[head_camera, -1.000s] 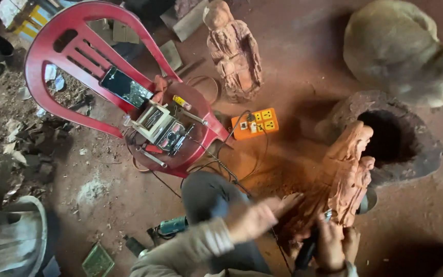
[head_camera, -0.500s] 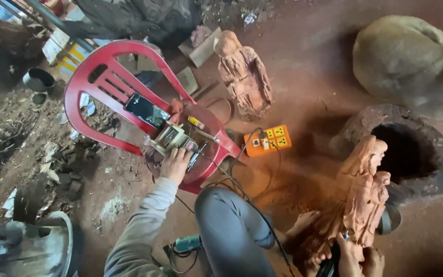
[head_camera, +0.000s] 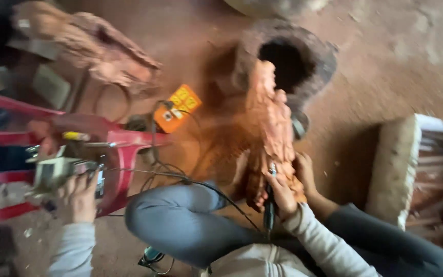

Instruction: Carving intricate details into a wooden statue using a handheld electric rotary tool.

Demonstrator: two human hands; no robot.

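Note:
My left hand reaches out to a small grey box with a dark panel that sits on a red plastic chair; its fingers rest on the box's near edge. My right hand is closed around a dark pen-like power tool, whose tip sits at the lower part of an orange-brown carved wooden figure. The figure leans on the dirt floor in front of a hollow stump. A black cable runs from the chair across my knee towards the tool. The picture is blurred.
An orange power strip lies on the ground between chair and figure. A second, darker carved figure lies at the upper left. A pale stone block stands at the right. A bare limb presses against the figure's base.
The view has swung right and closer, shifting the chair to the left edge. My left hand stays at the box on the chair. My right hand is still on the tool at the figure.

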